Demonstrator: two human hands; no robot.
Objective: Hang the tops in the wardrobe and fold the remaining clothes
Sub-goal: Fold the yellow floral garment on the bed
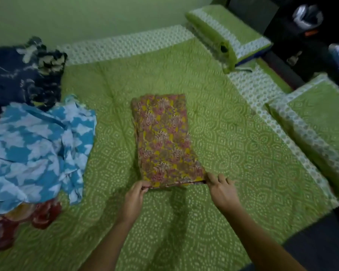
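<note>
Your left hand (134, 194) and right hand (221, 185) each pinch a near corner of the folded floral garment (162, 141), equally close; its long axis runs straight ahead, away from you.

Clothes pile (33, 149) blocks left; bedspread (233, 143) open right.

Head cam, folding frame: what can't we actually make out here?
- Red floral garment: mostly buried under the blue-and-white garment and cut by the left edge.
- Dark navy garment: bunched and cut by the left edge; type unclear.
- Yellow floral cloth: folded, so garment type unknown.
- Left hand and right hand grip: fingertips hidden under the hem.
- Dark shelf items: too dim and blurred.
</note>
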